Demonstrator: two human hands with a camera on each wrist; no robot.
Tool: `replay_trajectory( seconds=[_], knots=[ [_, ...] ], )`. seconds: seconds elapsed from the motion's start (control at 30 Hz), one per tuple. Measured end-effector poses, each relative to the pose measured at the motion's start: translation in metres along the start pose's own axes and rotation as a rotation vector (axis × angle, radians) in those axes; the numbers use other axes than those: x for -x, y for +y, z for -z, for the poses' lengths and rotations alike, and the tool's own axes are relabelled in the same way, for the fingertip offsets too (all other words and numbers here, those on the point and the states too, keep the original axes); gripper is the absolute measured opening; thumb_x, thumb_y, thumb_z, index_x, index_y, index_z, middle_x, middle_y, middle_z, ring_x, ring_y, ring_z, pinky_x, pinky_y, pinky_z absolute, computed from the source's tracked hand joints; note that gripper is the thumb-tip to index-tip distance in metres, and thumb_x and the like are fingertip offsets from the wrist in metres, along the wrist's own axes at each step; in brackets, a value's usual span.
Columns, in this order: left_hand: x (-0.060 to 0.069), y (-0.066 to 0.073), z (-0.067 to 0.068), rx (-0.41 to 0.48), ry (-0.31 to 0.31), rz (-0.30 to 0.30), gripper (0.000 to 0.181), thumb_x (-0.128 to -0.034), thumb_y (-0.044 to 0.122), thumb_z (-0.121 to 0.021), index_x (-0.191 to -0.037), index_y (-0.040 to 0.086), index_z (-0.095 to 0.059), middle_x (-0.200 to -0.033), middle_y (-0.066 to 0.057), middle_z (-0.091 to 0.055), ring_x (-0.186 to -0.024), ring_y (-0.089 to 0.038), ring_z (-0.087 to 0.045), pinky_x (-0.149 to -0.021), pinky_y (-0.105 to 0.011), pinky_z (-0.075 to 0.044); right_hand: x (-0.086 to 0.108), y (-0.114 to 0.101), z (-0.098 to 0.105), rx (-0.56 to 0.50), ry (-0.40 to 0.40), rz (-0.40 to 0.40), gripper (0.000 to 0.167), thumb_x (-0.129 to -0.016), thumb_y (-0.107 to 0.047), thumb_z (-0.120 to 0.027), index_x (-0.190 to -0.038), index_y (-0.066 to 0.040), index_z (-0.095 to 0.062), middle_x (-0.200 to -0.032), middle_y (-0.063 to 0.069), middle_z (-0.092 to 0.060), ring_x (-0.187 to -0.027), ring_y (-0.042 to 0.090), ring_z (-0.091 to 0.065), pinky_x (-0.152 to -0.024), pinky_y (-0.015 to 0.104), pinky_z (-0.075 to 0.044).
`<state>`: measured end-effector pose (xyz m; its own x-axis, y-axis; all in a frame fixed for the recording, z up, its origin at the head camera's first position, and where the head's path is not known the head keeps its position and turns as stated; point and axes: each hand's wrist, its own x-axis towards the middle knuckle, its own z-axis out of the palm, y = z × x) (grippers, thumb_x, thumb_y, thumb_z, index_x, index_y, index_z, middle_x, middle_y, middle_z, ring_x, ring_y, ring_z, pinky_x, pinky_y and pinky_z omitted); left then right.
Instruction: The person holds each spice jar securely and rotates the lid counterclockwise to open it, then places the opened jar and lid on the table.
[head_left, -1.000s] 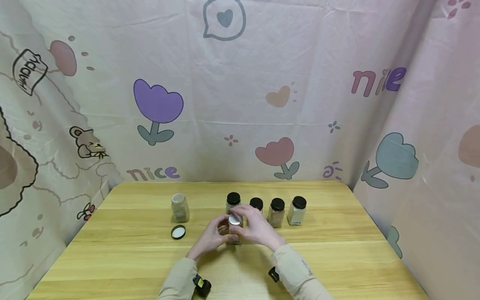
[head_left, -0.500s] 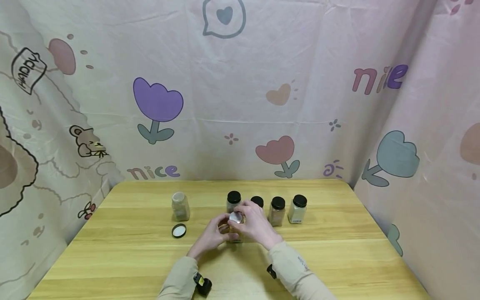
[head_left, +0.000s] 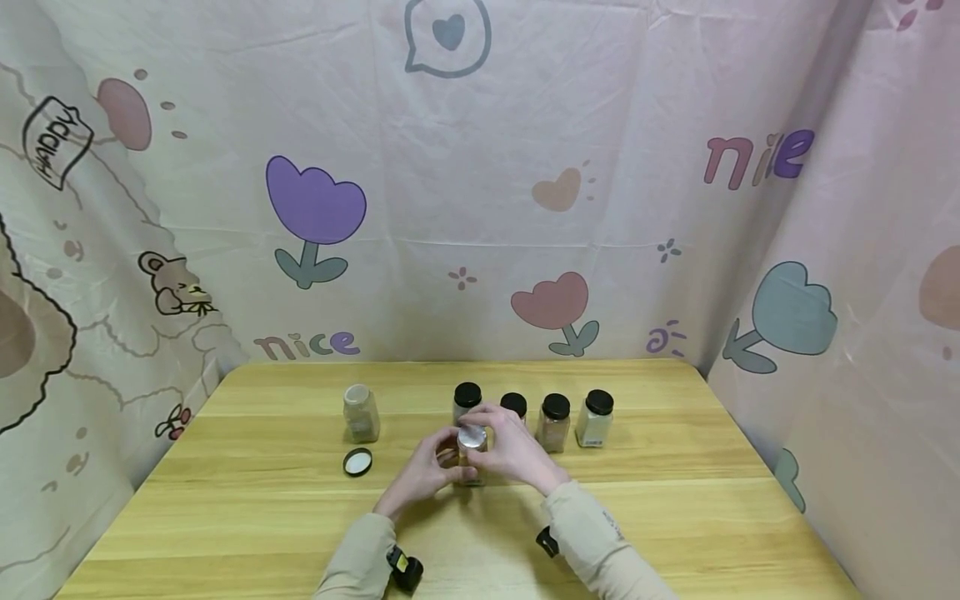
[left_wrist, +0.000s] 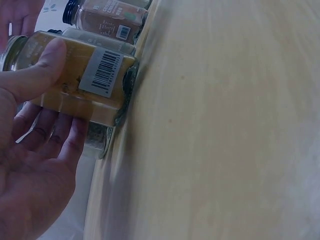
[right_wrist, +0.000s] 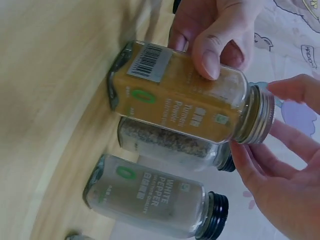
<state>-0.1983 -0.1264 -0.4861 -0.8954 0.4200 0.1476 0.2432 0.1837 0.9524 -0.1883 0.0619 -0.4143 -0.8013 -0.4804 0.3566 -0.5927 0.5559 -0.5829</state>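
Observation:
An upright jar of yellow-brown turmeric powder stands near the table's middle, with a silvery round top and no black lid on it. My left hand grips its body, thumb on one side and fingers on the other. With thumb and fingers my right hand holds the jar around its threaded neck and top. A black-rimmed lid lies at the left, white inside up, in front of a jar with a pale top.
Behind the hands stand black-lidded jars in a row: one behind the turmeric jar, one partly hidden by my right hand, and two farther right. A patterned cloth hangs behind the wooden table.
The fingers of my right hand shift slightly around the top of the turmeric jar, covering and uncovering the silvery surface. My left hand and the other jars stay in place.

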Motion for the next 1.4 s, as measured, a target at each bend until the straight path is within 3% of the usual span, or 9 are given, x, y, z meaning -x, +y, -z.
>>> replay_trajectory(
  seconds=[0.1,0.23,0.47,0.67,0.83,0.97,1.17,1.4],
  knots=[
    [0.0,0.0003,0.0002,0.007,-0.005,0.006,0.049,-0.0855,0.008,-0.079,-0.127,-0.004,-0.056,-0.13,-0.023,-0.061,-0.127,-0.039,-0.058,-0.112,-0.04,-0.05,0.0007,0.0003,-0.0024,0.024,0.049,-0.029,0.038,-0.084,-0.021,-0.08,-0.118,-0.006,-0.072,-0.113,0.004,-0.069,-0.109,0.024,-0.06,-0.099,0.048,-0.048],
    [0.0001,0.0001,0.0,0.029,-0.02,0.015,0.05,-0.0865,0.01,-0.079,-0.129,-0.003,-0.055,-0.133,-0.022,-0.059,-0.13,-0.039,-0.056,-0.111,-0.036,-0.051,0.0001,0.0016,-0.0065,0.086,0.115,-0.042,0.035,-0.084,-0.032,-0.082,-0.109,-0.009,-0.075,-0.099,0.0,-0.066,-0.093,0.019,-0.058,-0.083,0.033,-0.045],
    [0.0002,-0.0003,0.0004,0.031,-0.022,0.006,0.05,-0.0863,0.008,-0.079,-0.129,-0.004,-0.055,-0.134,-0.023,-0.059,-0.131,-0.04,-0.055,-0.111,-0.038,-0.051,-0.0026,0.0026,-0.0076,0.113,0.131,-0.029,0.025,-0.081,-0.028,-0.084,-0.098,-0.011,-0.077,-0.09,-0.001,-0.067,-0.083,0.014,-0.059,-0.07,0.018,-0.042],
    [0.0003,0.0002,0.0002,0.017,-0.013,0.015,0.048,-0.0859,0.007,-0.079,-0.127,-0.003,-0.056,-0.133,-0.022,-0.06,-0.132,-0.041,-0.055,-0.115,-0.047,-0.046,-0.002,0.0016,-0.0039,0.062,0.073,-0.01,0.027,-0.081,-0.016,-0.082,-0.105,-0.006,-0.076,-0.097,0.003,-0.07,-0.088,0.018,-0.064,-0.076,0.022,-0.047],
    [0.0006,-0.0007,-0.0001,0.012,-0.017,0.016,0.046,-0.0863,0.008,-0.079,-0.126,-0.002,-0.057,-0.132,-0.021,-0.061,-0.131,-0.041,-0.055,-0.115,-0.049,-0.046,-0.0001,0.002,-0.0021,-0.002,0.012,-0.01,0.033,-0.081,-0.009,-0.079,-0.113,-0.005,-0.074,-0.111,0.005,-0.072,-0.103,0.023,-0.065,-0.093,0.041,-0.05],
    [0.0007,-0.002,-0.0003,0.016,-0.011,0.021,0.049,-0.0855,0.009,-0.079,-0.127,-0.003,-0.056,-0.132,-0.021,-0.061,-0.131,-0.041,-0.056,-0.114,-0.044,-0.048,0.0016,0.0004,-0.0033,-0.005,0.03,-0.023,0.036,-0.083,-0.014,-0.08,-0.118,-0.007,-0.072,-0.116,0.006,-0.07,-0.111,0.025,-0.063,-0.1,0.051,-0.048],
    [-0.0001,-0.0035,-0.0007,0.034,-0.006,0.006,0.049,-0.0848,0.008,-0.08,-0.126,-0.004,-0.056,-0.131,-0.023,-0.061,-0.129,-0.042,-0.057,-0.11,-0.038,-0.052,0.0008,-0.0013,-0.0092,0.105,0.137,-0.073,0.036,-0.082,-0.031,-0.083,-0.11,-0.009,-0.074,-0.102,0.001,-0.068,-0.093,0.017,-0.058,-0.083,0.033,-0.047],
    [-0.0007,-0.0033,-0.0002,0.012,-0.009,-0.008,0.05,-0.0848,0.008,-0.08,-0.127,-0.003,-0.056,-0.133,-0.024,-0.06,-0.131,-0.042,-0.056,-0.112,-0.042,-0.05,-0.0027,-0.0005,-0.0077,0.114,0.148,-0.027,0.025,-0.081,-0.024,-0.084,-0.099,-0.009,-0.077,-0.097,0.002,-0.072,-0.086,0.016,-0.063,-0.076,0.024,-0.046]
  ],
)
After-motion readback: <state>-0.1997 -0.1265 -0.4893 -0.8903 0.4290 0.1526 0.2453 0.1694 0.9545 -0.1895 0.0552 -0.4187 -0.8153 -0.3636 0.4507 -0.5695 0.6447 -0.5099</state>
